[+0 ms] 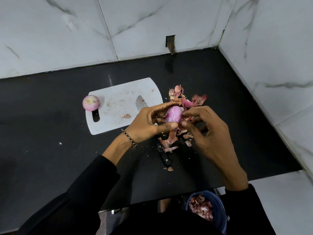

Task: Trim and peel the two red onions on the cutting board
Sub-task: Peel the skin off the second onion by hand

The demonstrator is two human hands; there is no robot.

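Note:
One red onion (173,114), glossy pink and mostly bare of skin, is held in the air over the right edge of the white cutting board (118,99). My left hand (149,122) grips it from the left, thumb underneath. My right hand (208,133) pinches at its right side with thumb and fingertips. A second onion (91,102), trimmed and peeled, sits on the board's left edge. The knife lies partly under my hands: its blade (141,103) rests on the board and its black handle (163,154) on the counter.
Loose onion skins (186,99) are heaped on the black counter (50,133) right of the board, more (169,141) below my hands. A blue bin (206,209) with skins stands below the counter's front edge. Marble walls close the back and right.

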